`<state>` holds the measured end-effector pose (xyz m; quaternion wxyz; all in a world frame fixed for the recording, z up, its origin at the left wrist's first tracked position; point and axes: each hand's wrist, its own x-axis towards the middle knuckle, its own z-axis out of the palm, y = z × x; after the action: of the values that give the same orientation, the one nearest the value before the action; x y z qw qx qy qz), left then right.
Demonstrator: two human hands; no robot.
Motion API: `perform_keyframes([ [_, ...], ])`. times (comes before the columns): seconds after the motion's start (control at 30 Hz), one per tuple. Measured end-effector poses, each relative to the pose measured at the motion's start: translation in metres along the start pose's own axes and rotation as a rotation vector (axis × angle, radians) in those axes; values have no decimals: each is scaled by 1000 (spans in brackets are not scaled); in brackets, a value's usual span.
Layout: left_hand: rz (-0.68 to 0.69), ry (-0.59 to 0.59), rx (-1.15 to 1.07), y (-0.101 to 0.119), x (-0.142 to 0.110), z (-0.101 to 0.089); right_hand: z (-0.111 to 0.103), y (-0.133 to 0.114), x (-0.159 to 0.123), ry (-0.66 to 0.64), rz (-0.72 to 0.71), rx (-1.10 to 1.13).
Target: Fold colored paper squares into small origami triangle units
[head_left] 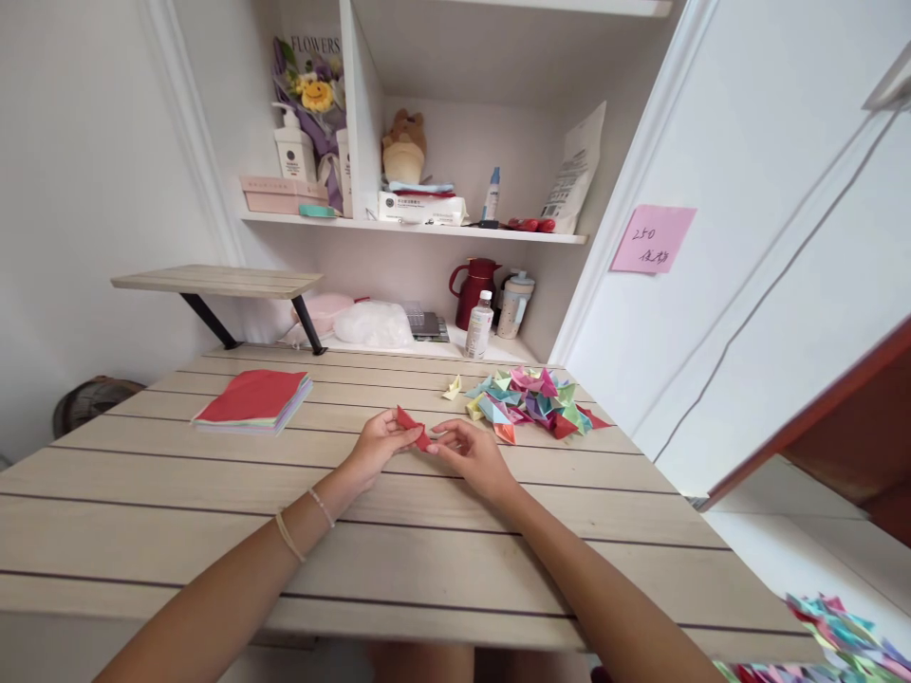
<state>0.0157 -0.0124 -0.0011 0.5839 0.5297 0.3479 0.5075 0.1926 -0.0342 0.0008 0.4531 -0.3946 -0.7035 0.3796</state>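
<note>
A small folded piece of red paper [413,427], with a pointed upper end, is held just above the middle of the table. My left hand [384,441] pinches its left side between thumb and fingers. On the other side, my right hand [474,455] grips the lower right end with thumb and fingertips. Right behind my right hand lies a heap of folded paper boats [530,398] in many colours. One pale yellow paper boat [453,387] sits apart, left of the heap. A stack of square coloured paper [252,400], red on top, lies at the left.
A small raised shelf [220,280] stands at the back left of the slatted table [427,560]. A bottle [479,324], a dark red jug [474,289] and a tumbler [515,305] stand behind. More folded paper [846,636] lies at the lower right.
</note>
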Motion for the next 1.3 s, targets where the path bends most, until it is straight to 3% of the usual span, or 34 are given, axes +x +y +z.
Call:
perform_keyframes([
  [0.2, 16, 68, -67, -8, 5, -2, 1, 4, 1, 26, -61, 0],
  [0.43, -52, -41, -178, 0, 3, 0, -12, 6, 4, 114, -256, -306],
  [0.67, -28, -89, -19, -1, 2, -3, -22, 13, 7, 7, -428, -487],
  [0.83, 49, -124, 300, 3, 2, -2, -24, 11, 6, -34, -419, -535],
  [0.9, 204, -42, 583, 12, 3, -9, -30, 11, 8, 51, -370, -543],
  [1.0, 495, 188, 1110, 32, 5, -34, -48, 16, 12, 327, -286, -542],
  [1.07, 521, 403, 1341, 44, 6, -58, -65, 21, 14, 539, -216, -565],
  [1.13, 416, 623, 1480, 50, 5, -83, -83, 25, 15, 688, -125, -645],
  [1.23, 44, 867, 1573, 50, 5, -116, -104, 31, 13, 831, 20, -788],
  [1.3, -188, 885, 1576, 49, 5, -130, -112, 33, 11, 837, 66, -830],
])
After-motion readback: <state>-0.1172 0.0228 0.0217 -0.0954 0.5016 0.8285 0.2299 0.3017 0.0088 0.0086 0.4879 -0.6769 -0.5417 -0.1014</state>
